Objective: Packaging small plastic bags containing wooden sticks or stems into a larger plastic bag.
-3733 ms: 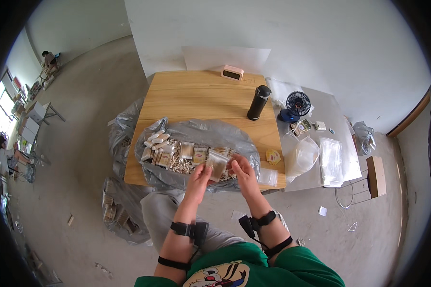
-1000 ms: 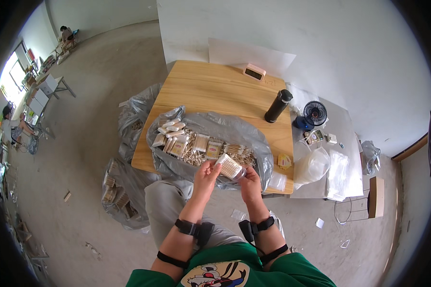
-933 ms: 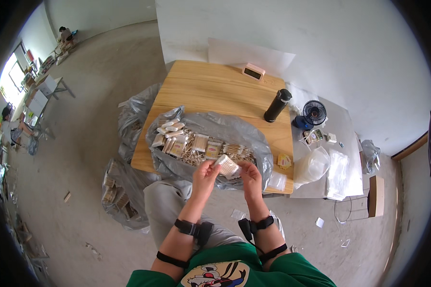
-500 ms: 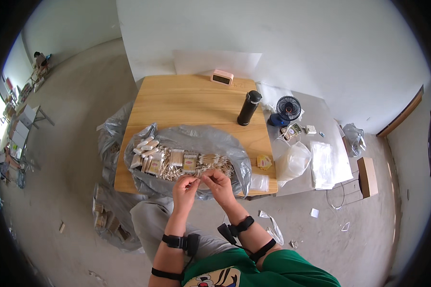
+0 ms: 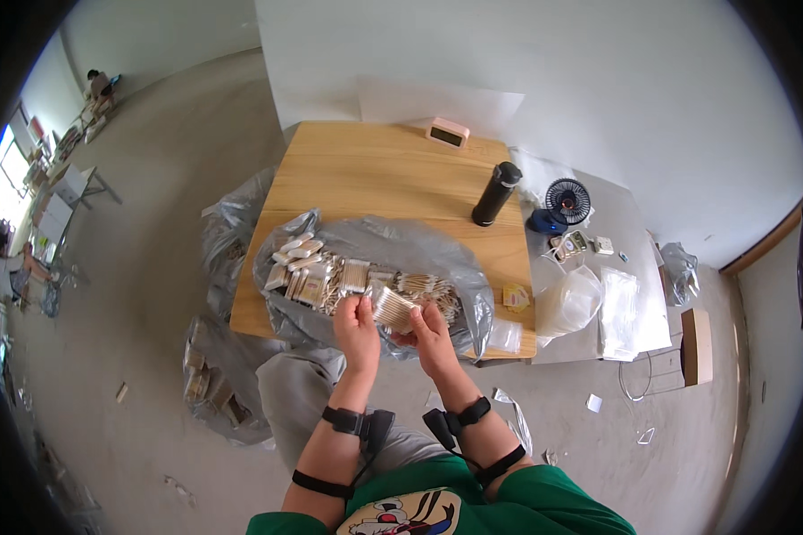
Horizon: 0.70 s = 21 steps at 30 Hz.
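In my right hand (image 5: 434, 339) is a flat pack of cotton swabs (image 5: 394, 310), its sticks lying side by side, gripped at its right end. My left hand (image 5: 356, 332) is closed in a pinch beside the pack's left edge; what its fingertips hold, if anything, I cannot make out. Both hands are over the near side of a grey plastic bag (image 5: 357, 234) spread on the wooden table. Inside the bag lie many loose cotton swabs (image 5: 437, 287), more swab packs (image 5: 355, 274) and several white-wrapped bundles (image 5: 300, 251) at the left.
On the wooden table (image 5: 375, 169) stand a black bottle (image 5: 497, 193) and a pink clock (image 5: 448, 133); yellow cards (image 5: 515, 297) lie right. A side table holds a small fan (image 5: 567, 203) and clear plastic bags (image 5: 622, 314). Another filled grey bag (image 5: 219, 392) sits on the floor.
My hands have moved apart from their fingertip-to-fingertip position. The swab pack now shows plainly in my right hand. The whole view has shifted, so the table appears farther right and higher.
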Available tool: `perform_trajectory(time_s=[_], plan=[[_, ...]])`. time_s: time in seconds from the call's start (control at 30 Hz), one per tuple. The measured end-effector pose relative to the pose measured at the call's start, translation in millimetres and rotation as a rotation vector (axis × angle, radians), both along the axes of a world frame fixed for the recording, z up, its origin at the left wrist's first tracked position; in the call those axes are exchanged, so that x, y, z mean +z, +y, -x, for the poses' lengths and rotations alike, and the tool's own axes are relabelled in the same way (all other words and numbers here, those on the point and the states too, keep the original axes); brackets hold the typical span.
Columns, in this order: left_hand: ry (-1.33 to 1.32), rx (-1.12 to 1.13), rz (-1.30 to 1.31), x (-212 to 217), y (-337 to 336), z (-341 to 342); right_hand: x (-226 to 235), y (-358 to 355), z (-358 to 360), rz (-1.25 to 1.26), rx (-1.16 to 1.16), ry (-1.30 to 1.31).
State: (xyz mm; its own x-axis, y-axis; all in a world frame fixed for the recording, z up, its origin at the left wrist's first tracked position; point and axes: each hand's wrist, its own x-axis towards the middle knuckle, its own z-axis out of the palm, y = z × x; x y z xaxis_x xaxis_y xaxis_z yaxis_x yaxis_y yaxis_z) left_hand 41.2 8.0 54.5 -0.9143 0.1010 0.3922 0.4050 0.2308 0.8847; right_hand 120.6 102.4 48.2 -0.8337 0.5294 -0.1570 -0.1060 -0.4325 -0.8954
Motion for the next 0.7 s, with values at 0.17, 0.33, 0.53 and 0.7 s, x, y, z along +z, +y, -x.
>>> perform_trajectory(time_s=[0.17,0.33,0.53,0.7], plan=[[-0.176,-0.110,-0.057,-14.0,-4.5,-4.9,2.0,7.9,-5.1,-0.124,-0.040,-0.044],[-0.376,-0.311,-0.201,-18.3,-10.5,-0.3,5.8,16.7,-12.1,-0.185,0.111,-0.102],[-0.060,-0.203,0.132,-24.6,-5.6,-12.9,-22.1,3.7,-6.3,-0.029,-0.071,-0.095],[-0.126,-0.082,0.088,-21.0,-16.4,-0.6,-36.1,6.7,6.1,-0.135,-0.160,-0.192]])
